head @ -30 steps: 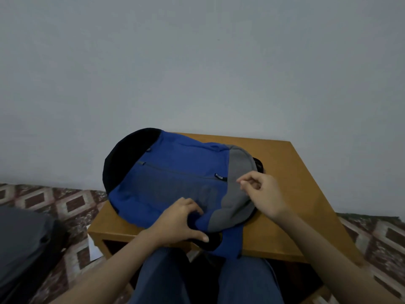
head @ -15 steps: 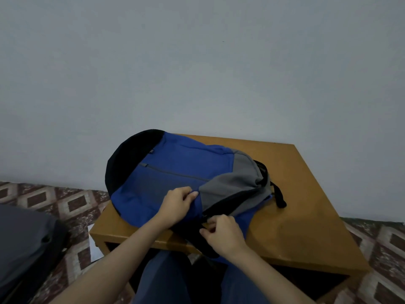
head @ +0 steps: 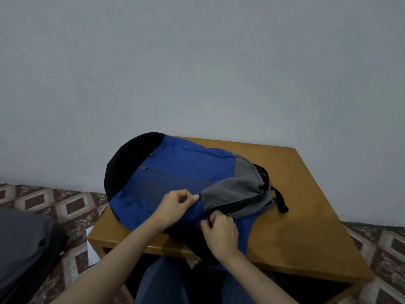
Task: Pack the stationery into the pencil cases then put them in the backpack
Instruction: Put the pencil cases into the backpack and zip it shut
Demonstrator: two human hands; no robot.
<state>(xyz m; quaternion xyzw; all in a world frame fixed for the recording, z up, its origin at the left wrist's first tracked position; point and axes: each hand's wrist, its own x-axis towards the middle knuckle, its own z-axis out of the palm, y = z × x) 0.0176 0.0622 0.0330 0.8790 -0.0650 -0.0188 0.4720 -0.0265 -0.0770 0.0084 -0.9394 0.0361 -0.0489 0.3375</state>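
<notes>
Blue backpack (head: 175, 178) lying flat on the wooden worktop (head: 306, 216), long axis running from about ten o'clock, where the black rounded base sits, to about four o'clock, where the grey top panel (head: 236, 191) and black carry loop (head: 281, 199) end. Near edge of the bag overhanging the front of the worktop toward the lap. Left hand (head: 175, 207) pinching the blue cloth right at the seam with the grey panel, thumb and fingertip closed on a fold. Right hand (head: 221, 232) curled tight at the dark zipper line (head: 241, 205) just below the grey panel, at about five o'clock from the left hand and very near it; likely gripping a zipper pull, though the pull itself is hidden by the fingers. Zipper track curving away from the right hand toward two o'clock, so the pull probably travels that way while the left hand holds the cloth taut. No pencil cases or stationery in sight; presumably inside the bag already, though cannot tell. Soft woven fabric, slack and rumpled around the grey panel, with a finer front-pocket zipper (head: 175, 176) crossing the blue face. Smooth, slightly glossy worktop; patterned floor (head: 65, 205) beneath; dark bag (head: 22, 244) at eight o'clock.
</notes>
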